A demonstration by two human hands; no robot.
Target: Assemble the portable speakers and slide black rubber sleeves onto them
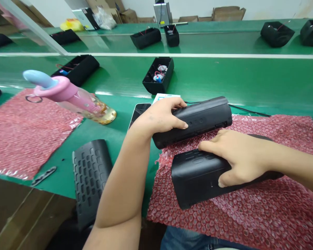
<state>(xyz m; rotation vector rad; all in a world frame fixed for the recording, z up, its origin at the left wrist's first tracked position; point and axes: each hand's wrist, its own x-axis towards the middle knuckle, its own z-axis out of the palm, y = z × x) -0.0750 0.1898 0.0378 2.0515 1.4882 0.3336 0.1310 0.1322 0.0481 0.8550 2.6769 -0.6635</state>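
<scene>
the fingers (176, 103) of the left hand (160, 116) are curled over the top of the far speaker shell (206, 116), with the thumb pressed to its near face, so the black shell is gripped at its left end. the fingers (208, 146) of the right hand (241, 158) are spread across the near speaker shell (195, 178), with the thumb set against its near side, and it is clasped loosely from above. both shells are laid side by side, just apart, on a pink bubble-wrap sheet (250, 215) draped over the near edge of the green counter (250, 83), toward its right end. a phone (139, 111) is seen face up just left of the left hand. a perforated black grille (91, 173) is seen at the near edge beside the left forearm, with a small metal strip (43, 176) further left. a pink bottle (67, 93) with a blue cap is laid on its side toward the left end, its neck over a second bubble-wrap sheet (23, 135). an open black housing (158, 74), red wires showing, is set further back on the counter.
</scene>
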